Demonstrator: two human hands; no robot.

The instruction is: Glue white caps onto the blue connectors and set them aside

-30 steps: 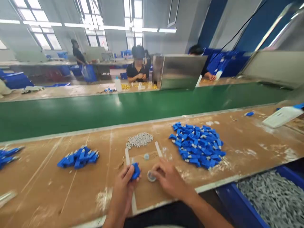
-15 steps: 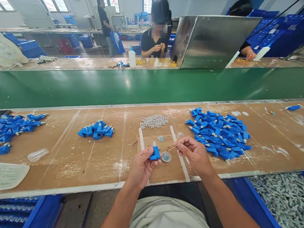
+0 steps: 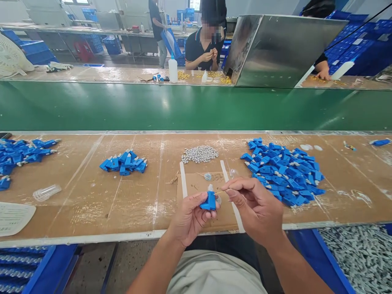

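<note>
My left hand (image 3: pixel 190 214) holds a blue part (image 3: pixel 209 201) with a whitish tip pointing up, pinched between thumb and fingers. Pinched in my right hand (image 3: pixel 255 206) is a thin wooden stick (image 3: pixel 221 192), its far end close to the blue part's upper right side. A small round dish (image 3: pixel 218 200) is mostly hidden behind my left fingertips. Beyond the hands, a heap of small grey pieces (image 3: pixel 200 154) lies on the brown table. To the right is a large pile of blue parts (image 3: pixel 284 171); a smaller blue pile (image 3: pixel 125 162) lies to the left.
Another blue pile (image 3: pixel 21 157) and a clear plastic cup (image 3: pixel 47 192) lie at the left. Blue bins (image 3: pixel 333 261) stand below the table edge on both sides. Across the green belt (image 3: pixel 153 106), a person handles a small item beside a white bottle (image 3: pixel 173 69) and a metal panel.
The blue part has moved slightly right and now stands more upright, covering much of the dish. The stick has lifted away from the dish to the blue part. The whole view has shifted slightly.
</note>
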